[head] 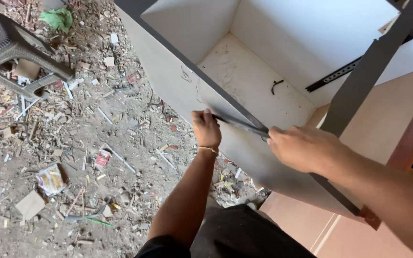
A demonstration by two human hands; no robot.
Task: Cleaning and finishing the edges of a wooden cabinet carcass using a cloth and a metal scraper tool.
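A white open cabinet box [168, 81] with dark grey edge banding stands tilted over the floor. A thin dark strip [240, 125] lies along its front edge. My left hand [205, 129] pinches the strip's left end against the panel. My right hand [304, 148] is closed on the strip's right end, near the corner of the box. Inside the box a black perforated metal rail [342, 71] is fixed to the white side wall, and a small dark curved scrap [276, 86] lies on the dusty bottom panel.
The dirt floor [135, 119] is littered with wood chips, paper scraps and wrappers. A dark plastic stool [10, 50] lies at the top left, with a green rag [58, 18] beyond it. A brown panel [388, 124] and a grey upright [374, 67] stand at right.
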